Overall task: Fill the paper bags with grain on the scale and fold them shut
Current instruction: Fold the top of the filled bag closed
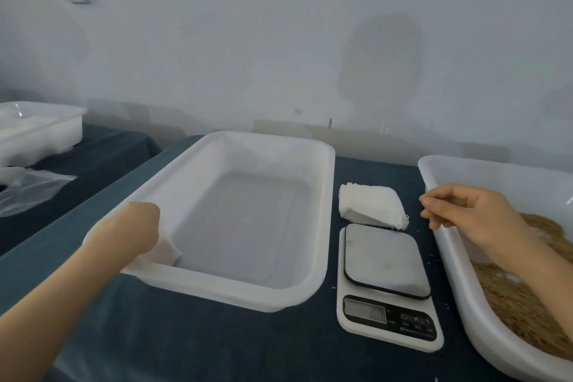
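Observation:
My left hand [141, 228] is at the near left corner of the empty white tray [322, 195]. Its fingers are curled round a small flat white piece, apparently a paper bag [169, 250], which hangs just inside the tray's rim. A stack of white paper bags [369, 205] lies behind the digital scale [387, 285], whose platform is bare. To the right, brown grain [527, 304] fills a white tub [446, 170]. My right hand [465, 211] hovers over the tub's left rim with its fingers loosely curled, holding nothing.
The dark blue table [217, 347] carries everything. On a second table at the far left stand a white container [37, 130] and a clear plastic bag [28, 189]. A few stray grains lie beside the scale.

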`<state>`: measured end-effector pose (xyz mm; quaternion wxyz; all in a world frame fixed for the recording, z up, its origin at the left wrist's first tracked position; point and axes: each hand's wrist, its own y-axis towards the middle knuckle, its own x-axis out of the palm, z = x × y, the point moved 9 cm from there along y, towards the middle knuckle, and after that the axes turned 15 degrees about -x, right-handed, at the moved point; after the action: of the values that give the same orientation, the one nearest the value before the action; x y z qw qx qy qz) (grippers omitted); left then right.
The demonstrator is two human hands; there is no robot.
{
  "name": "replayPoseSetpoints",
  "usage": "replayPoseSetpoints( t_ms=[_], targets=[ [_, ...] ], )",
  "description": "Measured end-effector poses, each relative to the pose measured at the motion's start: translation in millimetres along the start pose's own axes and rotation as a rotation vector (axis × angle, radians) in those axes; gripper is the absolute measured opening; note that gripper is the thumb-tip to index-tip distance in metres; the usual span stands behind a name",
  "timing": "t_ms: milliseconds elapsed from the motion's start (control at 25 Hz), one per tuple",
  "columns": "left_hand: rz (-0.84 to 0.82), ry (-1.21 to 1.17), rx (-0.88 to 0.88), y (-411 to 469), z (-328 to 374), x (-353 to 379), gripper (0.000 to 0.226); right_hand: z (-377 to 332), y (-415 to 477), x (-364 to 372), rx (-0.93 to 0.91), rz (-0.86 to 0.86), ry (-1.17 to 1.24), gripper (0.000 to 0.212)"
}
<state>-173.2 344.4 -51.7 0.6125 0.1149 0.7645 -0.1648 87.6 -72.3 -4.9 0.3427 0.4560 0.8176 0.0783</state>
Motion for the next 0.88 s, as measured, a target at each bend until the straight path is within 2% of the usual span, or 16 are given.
replayPoseSetpoints(
  t_ms=[160,240,360,480,560,640,760,880],
  targets=[
    [0.256,0.195,-0.098,-39,11,-20,0.025,-2,0,0,-0.005,0.008,0.007,0.014],
    [0.396,0.189,-0.016,-58,42,-54,0.025,-2,0,-1,0.002,0.015,0.009,0.015],
    [0.454,-0.146,0.381,-90,123,-85,0.019,1,0,-5,0.033,0.044,0.001,0.014],
    [0.269,-0.393,0.791,-132,217,-90,0.026,3,-1,-7,0.048,0.048,-0.013,0.011],
    [0.313,-0.265,0.94,-148,272,-82,0.03,4,-2,-6,0.055,0.045,-0.009,0.008],
    [0.384,-0.027,1.016,-152,318,-65,0.033,4,-2,-8,0.064,0.057,-0.004,0.007],
    [0.465,0.229,1.028,-150,361,-44,0.024,6,-3,-8,0.078,0.055,-0.016,0.007],
    [0.42,0.287,0.967,-141,379,-36,0.02,7,-1,-6,0.083,0.039,-0.011,0.007]
  ],
)
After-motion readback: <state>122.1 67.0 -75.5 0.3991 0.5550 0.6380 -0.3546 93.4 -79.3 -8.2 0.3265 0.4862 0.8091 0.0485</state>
